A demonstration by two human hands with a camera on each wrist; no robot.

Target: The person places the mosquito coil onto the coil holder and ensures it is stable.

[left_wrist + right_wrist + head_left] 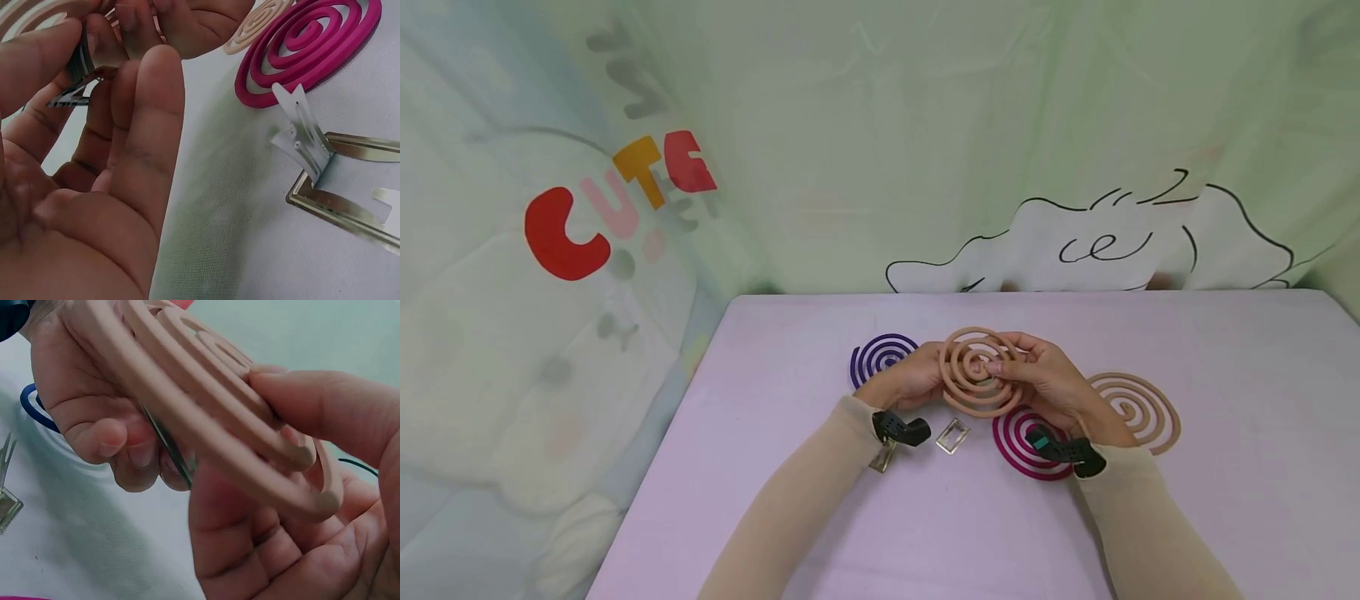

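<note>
A tan mosquito coil (pixel 164 405) is held up in front of me by my right hand (pixel 1051 380), its thumb on the inner turns and the fingers behind. Close behind that coil, my left hand (pixel 919 377) pinches a thin metal coil stand (pixel 80 65) between thumb and fingers. Most of this stand is hidden by the fingers and the coil. Below the hands a rectangular metal stand (pixel 306 128) lies on the table with its prongs bent upward. A magenta coil (pixel 304 39) lies flat under my right wrist.
A dark purple coil (pixel 889 362) lies behind my left hand, and another tan coil (pixel 1126 410) lies right of my right forearm. A second metal stand (pixel 882 457) is partly covered by my left sleeve. The pale table (pixel 775 375) meets a printed curtain (pixel 820 167) at the back.
</note>
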